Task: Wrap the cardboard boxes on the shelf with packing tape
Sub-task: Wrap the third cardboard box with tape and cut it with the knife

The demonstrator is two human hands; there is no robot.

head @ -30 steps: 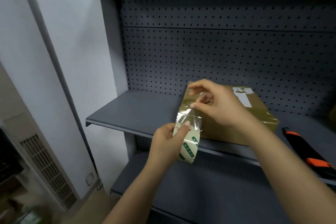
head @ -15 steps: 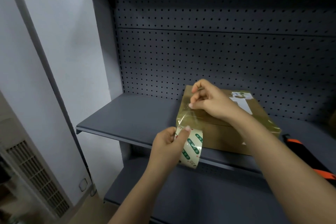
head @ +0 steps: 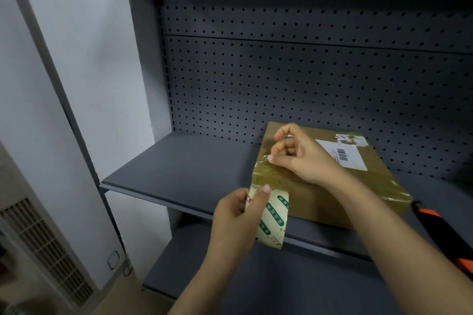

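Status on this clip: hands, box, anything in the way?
Left hand grips tape roll. Right hand pinches tape end atop cardboard box. Orange-black tool right of box, not blocking.

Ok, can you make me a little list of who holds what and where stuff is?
left hand: grips the tape roll
right hand: pinches the tape end above the cardboard box's left edge
cardboard box: on the shelf, white label on top
tool: orange and black, on the shelf right of the box
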